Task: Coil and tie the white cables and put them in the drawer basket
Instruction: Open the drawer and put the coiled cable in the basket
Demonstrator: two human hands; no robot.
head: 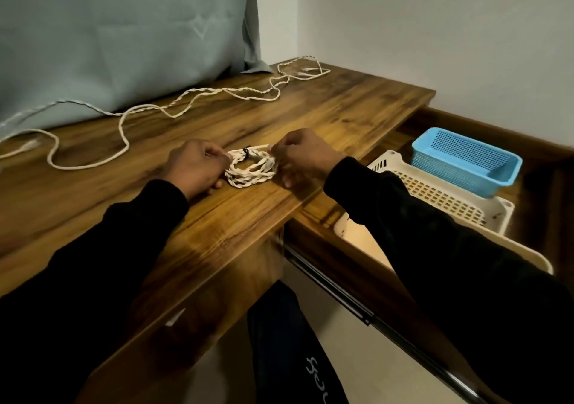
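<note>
A coiled white braided cable lies on the wooden desk near its front edge, with a small black tie across its far side. My left hand pinches the coil's left rim. My right hand pinches the coil's right rim and a loose end of the cable. A second white cable lies uncoiled and winding across the back of the desk. To the right, the open drawer holds a cream slotted basket and a smaller blue basket behind it.
A grey-green curtain hangs down onto the back of the desk at the left. The drawer's wooden front and metal rail jut out toward me at the lower right. Dark cloth with lettering shows below the desk.
</note>
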